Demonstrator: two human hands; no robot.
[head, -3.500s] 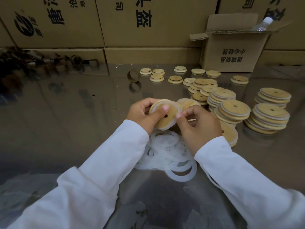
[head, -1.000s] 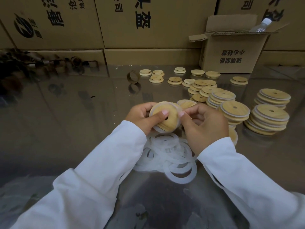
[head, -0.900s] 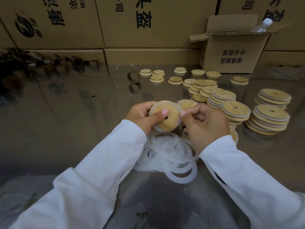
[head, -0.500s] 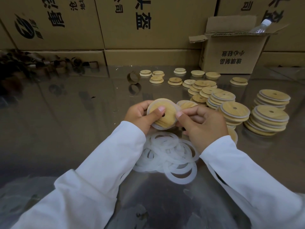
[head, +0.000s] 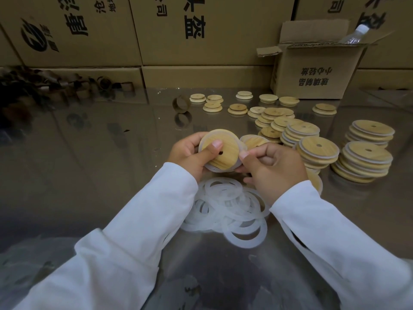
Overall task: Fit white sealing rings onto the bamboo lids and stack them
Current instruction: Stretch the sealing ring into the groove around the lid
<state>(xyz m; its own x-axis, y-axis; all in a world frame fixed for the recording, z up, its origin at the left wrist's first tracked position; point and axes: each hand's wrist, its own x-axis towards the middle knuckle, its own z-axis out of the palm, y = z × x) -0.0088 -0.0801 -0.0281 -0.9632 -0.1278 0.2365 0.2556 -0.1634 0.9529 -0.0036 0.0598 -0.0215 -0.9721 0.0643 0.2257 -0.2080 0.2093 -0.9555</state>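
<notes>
Bamboo lid stacks (head: 364, 162), four ringed, at 3 o'clock of hands. Ring pile (head: 228, 206) at 6 o'clock. Left hand (head: 190, 156) grips one bamboo lid (head: 225, 151), thumb on face; right hand (head: 274, 171) pinches its white sealing ring (head: 212, 169) at 3 o'clock edge.

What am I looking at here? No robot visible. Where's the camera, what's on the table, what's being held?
No machine: a person works with bare hands, and the one camera sits on their head, looking down. The left hand grips a bamboo lid; the right hand pinches the white ring at the lid's right edge. On the shiny table a pile of loose rings lies under the hands, stacks of ringed lids stand to the right, and bare lids lie farther back near an open box.
</notes>
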